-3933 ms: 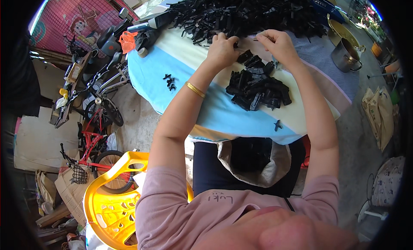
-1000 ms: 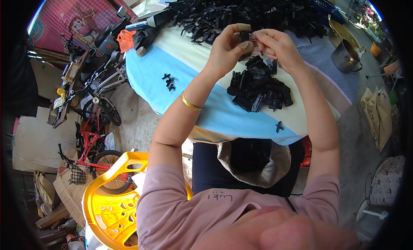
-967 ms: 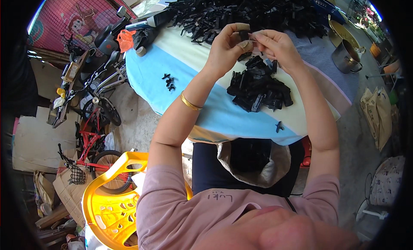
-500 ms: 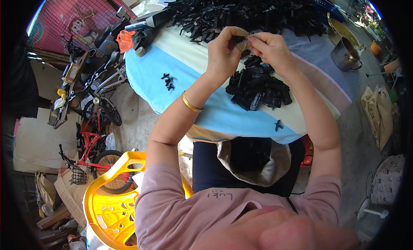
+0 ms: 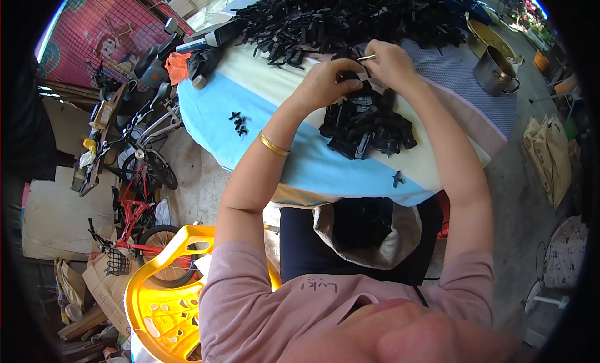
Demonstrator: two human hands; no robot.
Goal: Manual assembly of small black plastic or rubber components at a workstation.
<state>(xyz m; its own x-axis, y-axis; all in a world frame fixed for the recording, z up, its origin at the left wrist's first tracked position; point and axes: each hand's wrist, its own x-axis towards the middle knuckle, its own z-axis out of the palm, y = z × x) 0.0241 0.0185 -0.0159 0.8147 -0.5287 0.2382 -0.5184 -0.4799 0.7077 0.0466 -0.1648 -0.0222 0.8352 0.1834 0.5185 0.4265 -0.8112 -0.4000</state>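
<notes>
Over the small pile of black plastic parts (image 5: 369,122) on the cloth-covered table (image 5: 215,122), my left hand (image 5: 326,85) curls its thumb and fingers toward each other. Something dark shows between them, but I cannot tell a held part from the pile behind. Just to its right, my right hand (image 5: 390,66) is closed on a thin silvery metal tool (image 5: 367,58), whose tip points toward my left fingers. A much larger heap of black plastic parts (image 5: 350,19) covers the table's far side.
Several small black pieces (image 5: 238,123) lie at the table's left, and one black piece (image 5: 398,178) near its front edge. An open bag (image 5: 400,241) sits at my lap. A metal pot (image 5: 495,72) stands beyond the right edge. A yellow chair (image 5: 165,294) and a red bicycle (image 5: 131,206) are at left.
My hands, close together before, have moved slightly apart. My left hand has lowered toward the small pile, and the metal tool now shows plainly in my right hand.
</notes>
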